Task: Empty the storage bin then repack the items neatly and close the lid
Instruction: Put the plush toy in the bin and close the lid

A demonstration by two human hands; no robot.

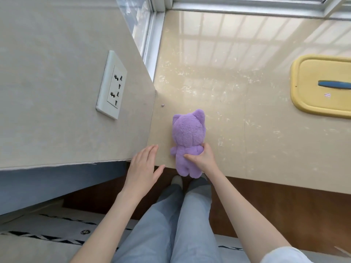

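On the ledge (237, 130), well right of the plush (188, 133), the yellow lid (303, 103) lies off and cut by the frame, and the bin itself is nowhere in shot. Plush is face-down, likely being set out as the bin is emptied. The right hand (203, 158) curls its fingers round its body, while the left hand (142, 168) hovers just left, fingers straight, holding nothing.
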